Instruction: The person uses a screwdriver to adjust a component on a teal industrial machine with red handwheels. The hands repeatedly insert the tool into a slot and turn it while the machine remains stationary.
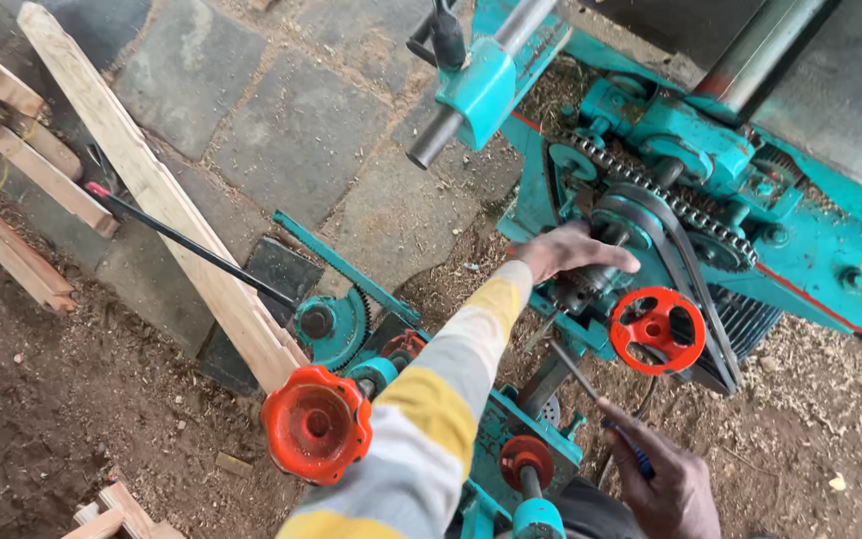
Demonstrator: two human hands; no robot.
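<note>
The right hand (662,481), low at the bottom edge, is closed around a screwdriver (601,404): blue handle in the fist, thin metal shaft angling up and left toward the machine. The left hand (573,250), at the end of a yellow, white and grey striped sleeve (431,419), reaches across and lies on the machine's side, fingers curled over a dark metal part just left of a small red handwheel (656,328); I cannot tell whether that grip is truly clamped or only resting there.

The machine (820,250) is a heavy woodworking one, painted teal, the paint chipped and dusted with sawdust. Just above the left hand a black belt (690,269) loops round a pulley, and a greasy roller chain (650,190) runs diagonally over sprockets. A bare steel bar (471,90) juts out through a teal clamp at the top.

Nearer the person, a bigger red handwheel (316,423) with a lobed rim faces up, and a smaller red knob (527,460) sits to its right. A pale wooden plank (152,190) leans across the stone paving (291,120); more timber offcuts (12,200) lie at the left on earth strewn with shavings.
</note>
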